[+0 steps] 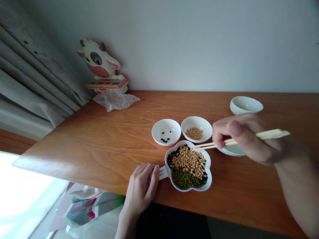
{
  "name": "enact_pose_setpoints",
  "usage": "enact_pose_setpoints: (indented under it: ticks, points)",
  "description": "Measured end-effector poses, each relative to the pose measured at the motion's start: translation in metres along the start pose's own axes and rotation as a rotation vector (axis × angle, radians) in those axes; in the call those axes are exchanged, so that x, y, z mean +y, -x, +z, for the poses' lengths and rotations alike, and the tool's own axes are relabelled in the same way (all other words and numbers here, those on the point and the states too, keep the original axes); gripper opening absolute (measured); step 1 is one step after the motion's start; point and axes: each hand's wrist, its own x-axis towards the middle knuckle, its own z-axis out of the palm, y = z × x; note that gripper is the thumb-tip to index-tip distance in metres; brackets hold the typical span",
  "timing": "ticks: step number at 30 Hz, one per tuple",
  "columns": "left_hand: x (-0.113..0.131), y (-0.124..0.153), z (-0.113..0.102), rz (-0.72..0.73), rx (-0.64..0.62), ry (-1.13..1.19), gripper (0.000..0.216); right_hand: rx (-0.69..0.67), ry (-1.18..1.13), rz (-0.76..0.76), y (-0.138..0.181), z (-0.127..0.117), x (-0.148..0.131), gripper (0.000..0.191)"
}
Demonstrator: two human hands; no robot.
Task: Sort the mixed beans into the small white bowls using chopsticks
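Note:
My left hand (143, 187) grips the handle of a flower-shaped white dish (208, 172) at the table's front edge. The dish holds mixed yellow, black and green beans. My right hand (245, 137) pinches a pair of wooden chopsticks (264, 135); their tips hover over the yellow beans at the dish's far rim. Behind the dish stand two small white bowls: one (156, 127) with a few black beans, one (206, 127) with yellow beans. A white saucer (230, 151) lies partly hidden under my right hand.
Another white bowl (256, 106) sits at the back right. A cow-shaped toy (102, 66) and a crumpled plastic bag (116, 99) stand at the back left against the wall. Curtains hang at left. A bag (92, 205) lies on the floor below the wooden table (99, 139).

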Motion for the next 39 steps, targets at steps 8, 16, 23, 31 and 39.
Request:
enact_pose_setpoints:
  ticks: [8, 16, 23, 31, 39]
  points:
    - [0.002, -0.001, -0.001, 0.002, 0.001, -0.005, 0.035, 0.324, 0.148, 0.121, 0.011, -0.026, 0.005, 0.078]
    - [0.001, 0.000, 0.000, -0.006, -0.004, -0.017, 0.037, 0.059, -0.006, 0.112, 0.005, -0.012, 0.001, 0.075]
    - [0.000, -0.001, -0.001, -0.006, -0.005, -0.012, 0.035, -0.137, 0.040, 0.166, -0.008, 0.016, 0.003, 0.069]
    - [0.001, 0.000, -0.001, -0.010, -0.001, -0.009, 0.035, -0.100, 0.035, 0.179, -0.008, 0.019, 0.006, 0.067]
    - [0.001, -0.001, 0.000, -0.008, 0.006, -0.008, 0.035, -0.106, 0.000, 0.146, -0.009, 0.022, 0.004, 0.067]
